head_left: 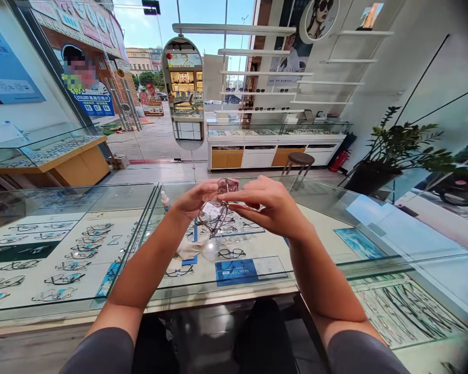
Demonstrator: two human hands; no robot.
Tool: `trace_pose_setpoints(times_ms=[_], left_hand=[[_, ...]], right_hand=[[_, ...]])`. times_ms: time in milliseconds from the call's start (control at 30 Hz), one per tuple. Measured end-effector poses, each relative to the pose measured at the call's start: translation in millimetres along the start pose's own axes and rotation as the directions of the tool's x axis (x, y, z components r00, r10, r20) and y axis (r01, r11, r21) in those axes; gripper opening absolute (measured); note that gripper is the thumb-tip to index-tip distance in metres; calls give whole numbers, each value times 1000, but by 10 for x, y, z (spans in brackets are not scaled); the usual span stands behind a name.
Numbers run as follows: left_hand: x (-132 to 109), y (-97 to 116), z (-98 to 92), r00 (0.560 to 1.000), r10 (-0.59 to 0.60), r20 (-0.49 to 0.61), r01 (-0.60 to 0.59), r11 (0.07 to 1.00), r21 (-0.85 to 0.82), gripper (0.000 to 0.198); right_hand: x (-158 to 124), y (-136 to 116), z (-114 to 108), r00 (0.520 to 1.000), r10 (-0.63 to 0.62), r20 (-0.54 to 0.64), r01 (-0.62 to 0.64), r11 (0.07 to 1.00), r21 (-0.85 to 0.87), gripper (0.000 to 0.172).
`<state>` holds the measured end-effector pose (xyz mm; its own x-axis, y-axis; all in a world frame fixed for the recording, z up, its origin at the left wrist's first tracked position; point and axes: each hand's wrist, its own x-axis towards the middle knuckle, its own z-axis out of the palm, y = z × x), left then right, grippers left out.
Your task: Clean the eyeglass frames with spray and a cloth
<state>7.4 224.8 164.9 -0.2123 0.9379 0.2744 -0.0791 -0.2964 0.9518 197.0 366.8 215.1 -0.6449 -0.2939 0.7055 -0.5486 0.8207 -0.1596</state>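
L hand [193, 200] & R hand [273, 208] both pinch the glasses [214, 214] at frame ctr, held up over the counter [320, 210]. Prob. midway: glasses in hand, but cloth [187, 249] & spray bottle [164, 200], lower left of them, lie untouched.

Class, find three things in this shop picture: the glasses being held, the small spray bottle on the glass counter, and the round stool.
glasses [213, 214], head view, on the lower lens.
spray bottle [165, 202], head view, on its body.
stool [300, 158], head view, on the seat top.
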Motion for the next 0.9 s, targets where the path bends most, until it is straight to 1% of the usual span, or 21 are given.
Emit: trace_pose_setpoints(times_ms=[67, 133, 200, 267, 300, 333, 367, 400, 433, 500, 567, 633, 667, 733, 767, 900], left_hand=[[34, -123, 86, 1000, -5, -4, 5, 1000, 16, 54], [34, -239, 162, 999, -19, -40, 19, 1000, 4, 54], [-6, -342, 201, 994, -87, -61, 86, 996, -27, 52], [-72, -440, 175, 983, -164, -85, 163, 986, -21, 46], [-108, -491, 134, 976, -176, -129, 179, 984, 14, 42], [-144, -547, 74, 966, -166, -199, 183, 980, 74, 38], [-178, -606, -1, 948, -126, -292, 177, 972, 156, 32], [-213, -669, -87, 920, -63, -387, 168, 955, 244, 28], [-247, -733, -178, 885, -8, -466, 176, 932, 317, 25], [-314, -857, -356, 815, 88, -572, 207, 879, 430, 22], [-377, -955, -505, 770, 156, -619, 262, 807, 529, 22], [-427, -1014, -612, 746, 197, -637, 311, 742, 594, 25], [-446, -1028, -650, 739, 208, -641, 330, 718, 613, 26], [-473, -1032, -701, 737, 223, -638, 349, 683, 642, 30], [-484, -1026, -717, 744, 228, -628, 352, 665, 659, 32], [-516, -989, -741, 782, 243, -574, 349, 593, 726, 37]], right_hand=[[-75, -38, -23, 999, 2, 45, 1, 997, -71, 25], [-143, -49, -43, 997, 11, 71, -2, 992, -126, 28], [-213, -37, -67, 996, 32, 88, -17, 987, -161, 31], [-298, 0, -99, 990, 82, 111, -60, 981, -182, 30], [-350, 29, -116, 984, 126, 127, -99, 975, -197, 30], [-409, 66, -131, 972, 183, 147, -148, 964, -222, 29], [-476, 110, -140, 952, 253, 172, -205, 944, -257, 29], [-549, 162, -142, 922, 330, 202, -262, 917, -301, 30], [-628, 221, -132, 880, 410, 238, -315, 881, -352, 30], [-798, 353, -78, 771, 552, 316, -386, 801, -457, 31], [-969, 491, 17, 654, 647, 393, -406, 738, -539, 32], [-1123, 621, 129, 563, 702, 435, -398, 692, -602, 32], [-1190, 679, 182, 528, 726, 442, -399, 671, -625, 33], [-1294, 780, 272, 480, 754, 448, -403, 643, -651, 34], [-1331, 823, 306, 466, 762, 449, -404, 635, -658, 35], [-1393, 950, 385, 443, 775, 452, -403, 622, -671, 35]])
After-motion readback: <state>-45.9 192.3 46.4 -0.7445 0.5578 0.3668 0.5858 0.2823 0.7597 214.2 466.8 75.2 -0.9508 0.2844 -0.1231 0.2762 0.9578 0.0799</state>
